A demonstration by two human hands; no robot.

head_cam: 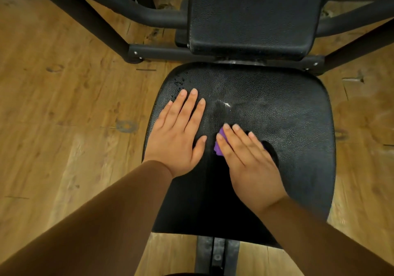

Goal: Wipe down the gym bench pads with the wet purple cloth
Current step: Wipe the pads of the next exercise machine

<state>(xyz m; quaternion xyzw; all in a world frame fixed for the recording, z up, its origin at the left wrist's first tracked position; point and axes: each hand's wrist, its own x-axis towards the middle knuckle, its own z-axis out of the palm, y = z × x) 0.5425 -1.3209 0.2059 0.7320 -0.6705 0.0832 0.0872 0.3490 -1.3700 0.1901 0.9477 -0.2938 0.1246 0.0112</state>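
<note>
The black seat pad point(283, 113) of the gym bench fills the middle of the view, with wet streaks and droplets near its far left corner. Beyond it rises the black back pad point(255, 13). My left hand point(179, 135) lies flat on the seat's left side, fingers straight. My right hand point(247, 160) presses flat on the purple cloth point(218, 145) near the seat's centre. Only a small purple edge shows beside the index finger; the rest of the cloth is hidden under the palm.
The black metal frame point(162, 51) of the bench crosses behind the seat, with slanted bars at the left and right. A black base rail point(217, 254) runs under the seat's near edge. Wooden floor point(64, 115) lies all around.
</note>
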